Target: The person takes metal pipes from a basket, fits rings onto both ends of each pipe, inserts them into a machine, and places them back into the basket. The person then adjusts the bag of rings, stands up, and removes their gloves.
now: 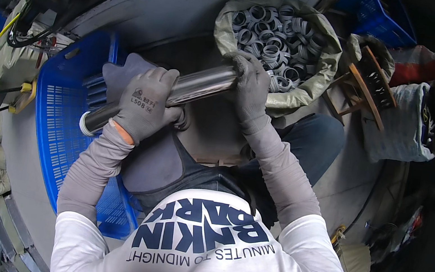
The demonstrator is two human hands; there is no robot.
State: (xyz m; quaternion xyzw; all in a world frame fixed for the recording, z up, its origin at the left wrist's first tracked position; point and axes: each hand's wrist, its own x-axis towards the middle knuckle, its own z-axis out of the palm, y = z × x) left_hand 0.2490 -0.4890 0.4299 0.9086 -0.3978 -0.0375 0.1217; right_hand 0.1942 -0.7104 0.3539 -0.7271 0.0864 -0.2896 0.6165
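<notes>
The person holds a shiny steel rod [179, 93] slantwise across the lap, one end low over the blue crate [62, 111] on the left, the other end up at the mouth of an open sack [293, 91] filled with grey rings [270, 36]. The left hand [145, 104], in a grey glove, is wrapped around the rod near its lower end, fingers curled over the top, with a rag or spare glove [125, 73] just behind it. The right hand [251, 87], also gloved, is closed over the upper end of the rod, right at the edge of the ring pile; whether it pinches a ring there I cannot tell. The rod looks solid, stiff and fairly heavy, and its polished face is likely slick, so a full wrap of the palm with textured gloves, one hand toward each end, seems the safe grip. A pale ring or cap [84, 123] sits at the low end. The rings look small, light and loose, easy to pick singly at the rim.
</notes>
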